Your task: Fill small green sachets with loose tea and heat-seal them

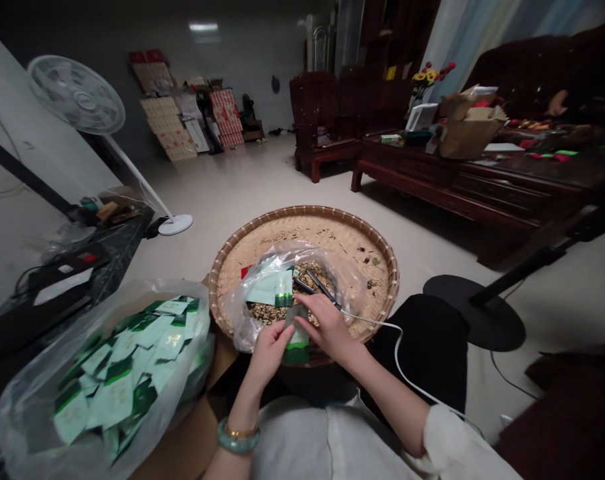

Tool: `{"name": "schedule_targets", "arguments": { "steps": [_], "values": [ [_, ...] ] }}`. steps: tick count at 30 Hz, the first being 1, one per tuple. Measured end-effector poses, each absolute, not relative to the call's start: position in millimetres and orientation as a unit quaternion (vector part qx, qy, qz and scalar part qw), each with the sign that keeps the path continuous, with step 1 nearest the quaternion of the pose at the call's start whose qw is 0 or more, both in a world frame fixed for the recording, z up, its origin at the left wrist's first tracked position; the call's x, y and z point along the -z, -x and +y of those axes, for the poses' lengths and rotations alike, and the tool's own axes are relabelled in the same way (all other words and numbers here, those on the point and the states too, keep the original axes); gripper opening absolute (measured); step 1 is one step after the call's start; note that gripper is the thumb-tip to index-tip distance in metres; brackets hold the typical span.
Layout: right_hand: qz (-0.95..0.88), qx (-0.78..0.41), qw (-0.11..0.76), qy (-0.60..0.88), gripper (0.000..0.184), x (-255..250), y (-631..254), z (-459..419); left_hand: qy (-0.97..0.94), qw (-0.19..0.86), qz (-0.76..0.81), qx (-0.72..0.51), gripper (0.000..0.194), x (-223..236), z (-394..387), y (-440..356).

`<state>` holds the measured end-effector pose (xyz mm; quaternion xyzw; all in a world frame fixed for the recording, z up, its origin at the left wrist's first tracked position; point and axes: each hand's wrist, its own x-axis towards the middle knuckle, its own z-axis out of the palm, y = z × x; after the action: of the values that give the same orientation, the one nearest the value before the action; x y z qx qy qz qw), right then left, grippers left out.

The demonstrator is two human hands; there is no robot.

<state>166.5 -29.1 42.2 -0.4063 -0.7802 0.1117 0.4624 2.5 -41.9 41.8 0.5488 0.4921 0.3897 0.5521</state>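
My left hand (271, 348) pinches the left edge of a small green packet (297, 351), upright over the near rim of a round woven bamboo tray (377, 267). The fingers of my right hand (329, 327) close at the packet's upper right side. Just beyond the hands, a clear plastic bag (242, 327) lies open in the tray with dry, mixed brown and pale loose material (267, 312) in it. On that material rest pale green packets (265, 290) and a dark two-armed tool (323, 288) with a white cord.
A large clear bag (189, 393) full of green packets (119, 393) stands at my left. Beyond it is a white standing fan (175, 223). At right are a black round stand base (475, 313) and a dark wooden table (432, 173). A white cord (399, 353) crosses my right side.
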Motion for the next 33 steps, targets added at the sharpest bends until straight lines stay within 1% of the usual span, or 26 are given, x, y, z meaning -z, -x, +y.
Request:
{"name": "schedule_targets", "arguments": {
  "steps": [3, 5, 9, 12, 19, 22, 27, 30, 33],
  "values": [
    [-0.770, -0.101, 0.473, 0.416, 0.026, -40, -164, -32, -0.567, 0.534, 0.499, -0.381, 0.032, -42, -45, -2],
    [-0.762, -0.084, 0.496, 0.409, 0.023, -37, -162, -33, -0.566, 0.529, 0.504, -0.382, 0.033, -42, -47, -2],
    [-0.749, -0.057, 0.540, 0.379, 0.024, -31, -160, -32, -0.550, 0.536, 0.510, -0.386, 0.034, -41, -49, -4],
    [-0.746, -0.057, 0.551, 0.371, 0.026, -26, -162, -32, -0.543, 0.541, 0.516, -0.382, 0.035, -39, -49, -6],
    [-0.746, -0.055, 0.552, 0.369, 0.029, -12, -167, -27, -0.549, 0.534, 0.524, -0.373, 0.039, -39, -41, -6],
    [-0.745, -0.067, 0.550, 0.370, 0.027, -9, -167, -23, -0.552, 0.536, 0.525, -0.365, 0.041, -39, -38, -7],
    [-0.732, -0.098, 0.521, 0.428, 0.012, -14, -168, -17, -0.600, 0.485, 0.535, -0.344, 0.034, -39, -32, -8],
    [-0.745, -0.111, 0.502, 0.425, 0.012, -22, -171, -14, -0.612, 0.468, 0.544, -0.334, 0.032, -38, -27, -4],
    [-0.749, -0.160, 0.510, 0.392, 0.014, -29, -174, -12, -0.578, 0.471, 0.559, -0.362, 0.030, -37, -21, 3]
  ]
}}
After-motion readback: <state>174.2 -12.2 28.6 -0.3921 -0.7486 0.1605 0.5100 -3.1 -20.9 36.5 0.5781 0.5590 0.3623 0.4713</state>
